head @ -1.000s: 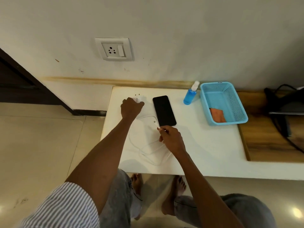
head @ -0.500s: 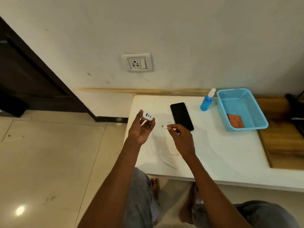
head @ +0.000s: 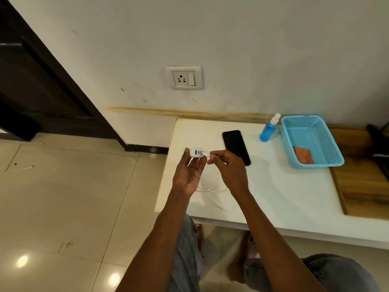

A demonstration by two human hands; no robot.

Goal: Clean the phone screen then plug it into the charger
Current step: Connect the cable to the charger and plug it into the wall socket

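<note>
A black phone (head: 236, 146) lies screen up on the white table (head: 273, 192), with no cable in it. My left hand (head: 190, 172) holds a white charger adapter (head: 196, 152) by the fingertips above the table's left edge. My right hand (head: 229, 170) pinches the plug end of the white cable (head: 212, 189) and has it right at the adapter's ports. The cable's slack lies looped on the table beneath my hands. A wall socket (head: 185, 77) with a switch sits on the wall above.
A blue spray bottle (head: 268, 131) stands behind the phone at the right. Beside it is a blue mesh basket (head: 328, 142) with an orange cloth (head: 303, 155) inside. A wooden surface (head: 364, 186) adjoins the table's right side. Tiled floor lies to the left.
My left hand lifted the adapter off the table. My right hand brought the cable plug from near the phone up to the adapter's ports. The view shifted left.
</note>
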